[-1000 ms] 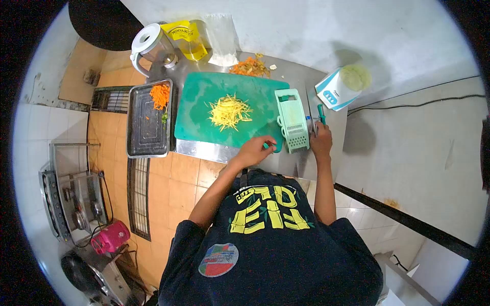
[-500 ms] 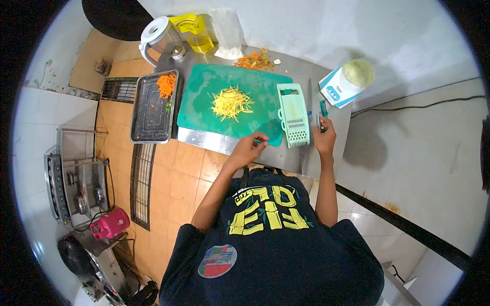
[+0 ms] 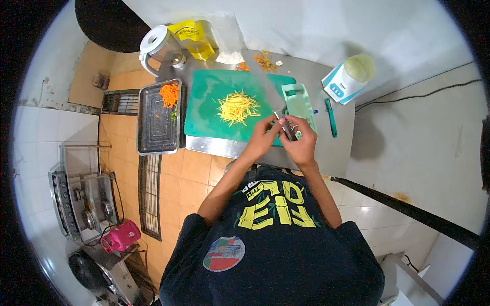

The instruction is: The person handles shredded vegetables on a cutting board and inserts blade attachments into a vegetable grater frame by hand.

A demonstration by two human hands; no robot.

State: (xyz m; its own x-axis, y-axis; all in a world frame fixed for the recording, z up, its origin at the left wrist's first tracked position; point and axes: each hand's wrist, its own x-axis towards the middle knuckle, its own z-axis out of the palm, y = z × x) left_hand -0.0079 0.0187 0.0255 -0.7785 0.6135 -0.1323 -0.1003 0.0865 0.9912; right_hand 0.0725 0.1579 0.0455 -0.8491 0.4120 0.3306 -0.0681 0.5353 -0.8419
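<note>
My right hand (image 3: 300,140) is wrapped round the dark handle of a knife (image 3: 289,131), its blurred blade slanting up and left over the cutting board's right part. My left hand (image 3: 265,133) is closed at the base of the blade, its fingertips pressed to the metal. To the left of the blade, a pile of thin yellow strips (image 3: 238,108) lies on the green cutting board (image 3: 204,102). A pale green grater (image 3: 301,103) sits by the board's right edge, its lower part behind my right hand. A turquoise peeler (image 3: 332,118) lies to the right.
A metal tray (image 3: 158,130) with shredded carrot (image 3: 169,95) stands left of the board. Behind are a lidded jug (image 3: 162,46), a yellow pouch (image 3: 196,43), a clear bag (image 3: 228,43) and peelings (image 3: 264,62). A white and blue appliance (image 3: 339,86) stands back right.
My right hand has moved left from the counter's right side with the knife, leaving the peeler there. My left hand has moved slightly up and right to the blade. The view has shifted a little.
</note>
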